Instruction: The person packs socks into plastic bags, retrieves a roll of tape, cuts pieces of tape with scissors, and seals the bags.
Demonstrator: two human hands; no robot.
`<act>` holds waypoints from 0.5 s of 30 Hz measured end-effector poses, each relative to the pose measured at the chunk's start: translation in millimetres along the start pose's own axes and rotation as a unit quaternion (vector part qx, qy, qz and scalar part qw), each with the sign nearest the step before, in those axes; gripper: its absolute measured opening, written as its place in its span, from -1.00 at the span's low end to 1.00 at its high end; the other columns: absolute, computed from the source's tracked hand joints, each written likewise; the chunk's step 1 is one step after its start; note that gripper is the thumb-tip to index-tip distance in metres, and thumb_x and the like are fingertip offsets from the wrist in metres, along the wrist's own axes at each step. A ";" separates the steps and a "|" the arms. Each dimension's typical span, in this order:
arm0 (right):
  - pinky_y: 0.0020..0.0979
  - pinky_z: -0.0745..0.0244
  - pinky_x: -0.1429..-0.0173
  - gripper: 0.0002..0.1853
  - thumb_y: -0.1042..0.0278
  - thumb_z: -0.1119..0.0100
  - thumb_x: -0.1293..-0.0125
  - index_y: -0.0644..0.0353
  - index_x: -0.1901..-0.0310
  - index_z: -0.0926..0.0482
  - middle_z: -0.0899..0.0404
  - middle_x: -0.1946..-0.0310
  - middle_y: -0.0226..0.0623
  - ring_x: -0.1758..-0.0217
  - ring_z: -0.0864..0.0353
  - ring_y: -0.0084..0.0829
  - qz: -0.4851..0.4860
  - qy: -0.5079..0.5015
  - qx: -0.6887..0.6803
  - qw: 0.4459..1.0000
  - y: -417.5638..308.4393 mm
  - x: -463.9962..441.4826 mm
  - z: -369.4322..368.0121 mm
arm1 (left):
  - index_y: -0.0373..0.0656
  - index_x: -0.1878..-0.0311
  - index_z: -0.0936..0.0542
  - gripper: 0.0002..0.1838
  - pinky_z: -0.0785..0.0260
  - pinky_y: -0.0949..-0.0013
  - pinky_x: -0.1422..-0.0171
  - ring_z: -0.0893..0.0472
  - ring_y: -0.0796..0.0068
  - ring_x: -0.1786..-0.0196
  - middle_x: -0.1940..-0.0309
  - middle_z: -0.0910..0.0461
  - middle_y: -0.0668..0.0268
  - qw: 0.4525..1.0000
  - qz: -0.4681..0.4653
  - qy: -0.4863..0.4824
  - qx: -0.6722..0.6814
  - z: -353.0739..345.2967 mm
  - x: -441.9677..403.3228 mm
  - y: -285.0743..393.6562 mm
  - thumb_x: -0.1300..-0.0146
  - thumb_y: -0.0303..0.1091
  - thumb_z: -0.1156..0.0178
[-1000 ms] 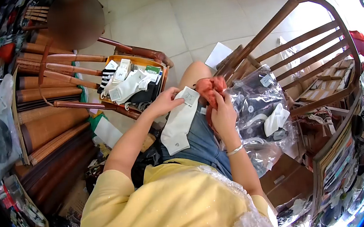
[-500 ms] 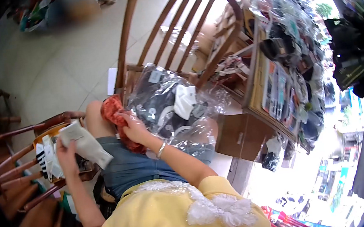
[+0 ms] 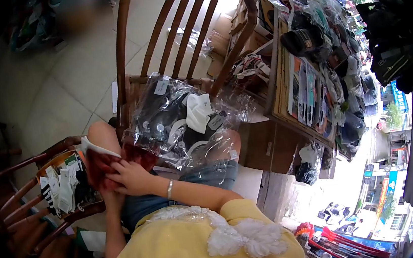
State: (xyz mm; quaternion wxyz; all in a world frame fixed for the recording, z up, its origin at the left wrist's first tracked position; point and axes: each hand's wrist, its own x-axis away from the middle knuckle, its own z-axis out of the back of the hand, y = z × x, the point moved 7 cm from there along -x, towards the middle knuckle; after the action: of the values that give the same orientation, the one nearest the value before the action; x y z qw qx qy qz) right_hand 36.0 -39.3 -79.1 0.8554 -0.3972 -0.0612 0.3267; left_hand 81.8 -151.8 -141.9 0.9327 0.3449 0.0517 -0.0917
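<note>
Right forearm is angling leftward, right hand (image 3: 131,178) gripping red cloth (image 3: 100,167); left hand (image 3: 112,197) is reaching up underneath, grip mostly hidden, can't tell. White sock (image 3: 98,146) is poking out beyond both hands.

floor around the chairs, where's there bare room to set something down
Tiled floor looks bare between the slatted chair, the armrest lower left and the dim heap upper left. Crowded: the lap, under clear plastic packaging and red cloth; the sock tray; the goods display.
</note>
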 end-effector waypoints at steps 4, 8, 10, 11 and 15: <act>-0.15 -0.53 0.14 -0.53 0.28 -0.15 -0.14 0.03 -0.14 -0.43 -0.38 0.00 -0.10 0.08 -0.51 -0.01 -0.176 -0.003 0.003 0.984 82.7 30.1 -37.0 | -0.24 0.09 -0.58 -0.69 -0.07 0.07 -0.39 -0.27 -0.04 -0.32 -0.25 -0.33 0.04 0.999 -0.005 -0.038 0.001 7.9 11.3 2.7 -0.02 -0.49 -0.21; -0.14 -0.50 0.14 -0.62 0.28 -0.07 -0.26 0.20 -0.09 -0.44 -0.42 -0.02 -0.03 0.07 -0.54 0.03 -0.242 0.077 -0.032 0.967 97.7 36.7 -13.8 | -0.25 0.11 -0.58 -0.70 -0.13 0.10 -0.37 -0.29 -0.03 -0.31 -0.24 -0.35 0.04 0.999 -0.018 -0.029 0.009 13.5 8.9 1.2 -0.01 -0.55 -0.20; -0.19 -0.51 0.14 -0.58 0.33 -0.15 -0.17 0.19 -0.08 -0.44 -0.41 0.04 -0.02 0.08 -0.52 -0.02 -0.154 0.107 -0.013 0.982 48.5 25.9 7.8 | -0.26 0.12 -0.57 -0.70 -0.14 0.10 -0.36 -0.31 -0.03 -0.30 -0.22 -0.36 0.03 1.000 -0.015 -0.014 0.010 12.3 10.9 0.6 0.01 -0.56 -0.21; -0.20 -0.51 0.15 -0.56 0.34 -0.17 -0.14 0.17 -0.09 -0.44 -0.41 0.07 -0.02 0.09 -0.52 -0.04 -0.094 0.111 -0.003 0.989 30.9 22.6 8.6 | -0.26 0.14 -0.56 -0.71 -0.16 0.10 -0.35 -0.31 -0.04 -0.29 -0.21 -0.37 0.01 1.000 -0.020 -0.007 0.010 15.2 8.7 5.2 0.01 -0.57 -0.22; -0.14 -0.49 0.26 -0.48 0.33 -0.17 -0.13 0.00 -0.18 -0.37 -0.42 0.19 -0.17 0.25 -0.54 -0.05 -0.156 0.091 -0.016 0.983 50.9 25.7 -4.6 | -0.27 0.22 -0.51 -0.79 -0.18 0.05 -0.26 -0.39 -0.04 -0.16 -0.04 -0.45 0.03 1.000 0.013 0.009 0.010 20.4 1.3 -1.7 -0.02 -0.53 -0.19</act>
State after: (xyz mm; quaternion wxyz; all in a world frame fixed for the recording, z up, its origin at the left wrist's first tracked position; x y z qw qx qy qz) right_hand 31.7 -2.6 -122.8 0.8912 -0.4250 -0.0493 0.1509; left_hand 83.4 -166.6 -127.8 0.9298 0.3557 0.0551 -0.0773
